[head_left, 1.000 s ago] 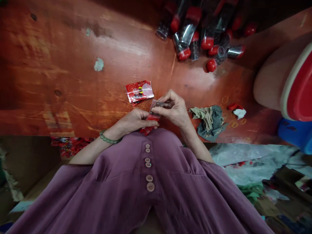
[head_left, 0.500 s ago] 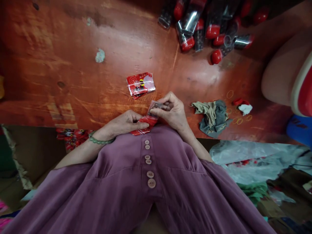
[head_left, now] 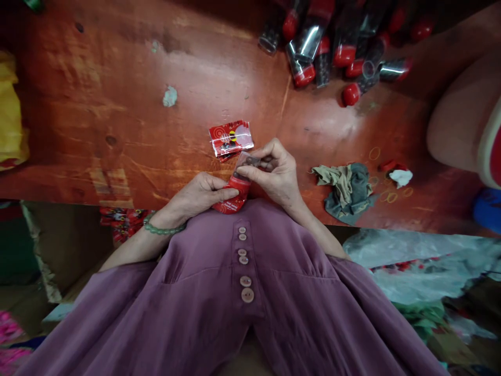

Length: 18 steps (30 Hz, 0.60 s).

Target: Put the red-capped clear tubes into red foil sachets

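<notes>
You are holding a small red-and-clear packet [head_left: 237, 189] in both hands, right at the near edge of the table [head_left: 117, 136], just above your purple shirt [head_left: 235, 292]. Your left hand [head_left: 199, 194] is pinching the red lower end of the packet, its grip closed on it between thumb and fingers. Your right hand [head_left: 278, 175] is closing its grip on the clear upper end, fingertips pressing together around something dark inside; what that dark item is cannot be told. A green bead bracelet [head_left: 162, 230] is sitting on your left wrist. Just beyond your hands, slightly left, a small stack of similar red printed packets [head_left: 230, 138] is lying flat on the table, apart from your fingers. To the right of your right hand, a crumpled grey and tan cloth [head_left: 344, 188] is resting on the table, with a few rubber bands [head_left: 387, 196] scattered beside it and a small red and white scrap [head_left: 397, 173] further right. At the far side, right of centre, a heap of clear tubes with red caps [head_left: 332, 47] is lying on its side, well apart from your hands. A pale scrap [head_left: 169, 96] is sitting far left of the stack.
</notes>
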### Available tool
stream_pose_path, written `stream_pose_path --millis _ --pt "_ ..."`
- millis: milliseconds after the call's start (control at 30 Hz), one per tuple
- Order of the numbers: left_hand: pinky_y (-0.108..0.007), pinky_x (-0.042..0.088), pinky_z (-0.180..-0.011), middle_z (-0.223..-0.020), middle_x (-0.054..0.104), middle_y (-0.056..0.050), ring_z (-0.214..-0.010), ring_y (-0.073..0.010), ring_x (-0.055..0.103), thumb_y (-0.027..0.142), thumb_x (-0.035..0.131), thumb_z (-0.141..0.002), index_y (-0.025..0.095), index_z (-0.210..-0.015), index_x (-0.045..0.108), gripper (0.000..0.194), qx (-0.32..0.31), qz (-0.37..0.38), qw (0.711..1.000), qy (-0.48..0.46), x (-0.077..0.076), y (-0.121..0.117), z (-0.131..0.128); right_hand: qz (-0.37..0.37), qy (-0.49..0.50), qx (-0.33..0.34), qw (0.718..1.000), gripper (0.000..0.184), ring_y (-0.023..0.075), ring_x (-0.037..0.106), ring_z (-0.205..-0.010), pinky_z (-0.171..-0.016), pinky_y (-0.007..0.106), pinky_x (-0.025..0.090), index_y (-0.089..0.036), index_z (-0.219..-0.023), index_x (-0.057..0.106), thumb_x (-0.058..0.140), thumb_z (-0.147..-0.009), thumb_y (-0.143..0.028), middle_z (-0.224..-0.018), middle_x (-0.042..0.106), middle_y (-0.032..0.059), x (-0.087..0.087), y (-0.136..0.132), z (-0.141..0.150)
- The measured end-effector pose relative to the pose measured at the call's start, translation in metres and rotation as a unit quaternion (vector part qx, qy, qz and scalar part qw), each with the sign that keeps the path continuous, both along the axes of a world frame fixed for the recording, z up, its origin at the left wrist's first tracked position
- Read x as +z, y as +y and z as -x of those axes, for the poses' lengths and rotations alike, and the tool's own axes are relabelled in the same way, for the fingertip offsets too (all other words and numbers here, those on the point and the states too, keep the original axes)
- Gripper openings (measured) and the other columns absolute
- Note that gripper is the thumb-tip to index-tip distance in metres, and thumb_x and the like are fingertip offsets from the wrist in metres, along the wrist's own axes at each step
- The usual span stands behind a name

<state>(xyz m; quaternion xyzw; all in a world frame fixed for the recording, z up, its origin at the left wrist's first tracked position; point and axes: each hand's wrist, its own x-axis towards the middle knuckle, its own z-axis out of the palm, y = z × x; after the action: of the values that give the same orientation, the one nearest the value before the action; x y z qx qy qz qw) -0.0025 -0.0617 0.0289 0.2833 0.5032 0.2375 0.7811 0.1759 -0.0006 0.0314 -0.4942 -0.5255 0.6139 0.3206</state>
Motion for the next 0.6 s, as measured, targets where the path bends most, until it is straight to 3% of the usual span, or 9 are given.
stream_pose_path --millis 167,300,400,500,600 --pt "-0.026 0.054 -0.062 -0.081 0.078 -0.006 -0.064 -0.0141 0.068 0.055 0.077 -0.075 0.017 -0.086 0.079 0.039 0.057 -0.019 0.998 0.005 -0.006 0.001 -0.003 -0.045 -0.021 -0.035 0.998 0.031 0.0095 0.061 -0.075 -0.075 0.027 0.056 -0.023 -0.081 0.052 0.08 -0.074 -0.034 -0.079 0.059 -0.0064 -0.003 0.0 0.009" --pt "-0.027 0.057 -0.067 -0.081 0.078 -0.007 -0.068 -0.0158 0.071 0.052 0.078 -0.075 0.018 -0.084 0.079 0.035 0.09 -0.034 0.995 -0.009 -0.007 0.003 -0.006 -0.038 -0.015 -0.027 0.999 0.031 0.0105 0.063 -0.081 -0.078 0.028 0.058 -0.024 -0.084 0.051 0.078 -0.076 -0.035 -0.086 0.06 -0.0052 -0.012 -0.001 0.014" --pt "-0.028 0.058 -0.071 -0.079 0.078 -0.007 -0.07 -0.0166 0.072 0.051 0.081 -0.072 0.018 -0.083 0.079 0.034 0.113 -0.001 0.992 -0.048 -0.006 0.005 -0.009 -0.02 -0.008 -0.024 0.999 0.032 0.0095 0.063 -0.077 -0.074 0.027 0.058 -0.023 -0.083 0.051 0.079 -0.075 -0.037 -0.083 0.06 -0.0059 -0.016 0.001 0.012" --pt "-0.028 0.058 -0.072 -0.079 0.078 -0.007 -0.07 -0.0166 0.072 0.053 0.082 -0.069 0.017 -0.085 0.079 0.039 0.107 0.034 0.992 -0.064 -0.003 0.007 -0.01 0.003 0.006 -0.032 0.999 0.035 0.0076 0.062 -0.068 -0.067 0.023 0.058 -0.023 -0.079 0.049 0.081 -0.073 -0.036 -0.076 0.057 -0.0081 -0.016 0.002 0.007" --pt "-0.024 0.053 -0.06 -0.073 0.077 -0.005 -0.06 -0.0132 0.066 0.055 0.083 -0.067 0.016 -0.082 0.079 0.042 0.067 0.03 0.997 -0.002 0.0 0.009 -0.008 0.01 0.02 -0.042 0.999 0.036 0.0075 0.062 -0.067 -0.064 0.022 0.057 -0.023 -0.079 0.047 0.082 -0.071 -0.034 -0.075 0.058 -0.0084 -0.017 0.002 0.004"
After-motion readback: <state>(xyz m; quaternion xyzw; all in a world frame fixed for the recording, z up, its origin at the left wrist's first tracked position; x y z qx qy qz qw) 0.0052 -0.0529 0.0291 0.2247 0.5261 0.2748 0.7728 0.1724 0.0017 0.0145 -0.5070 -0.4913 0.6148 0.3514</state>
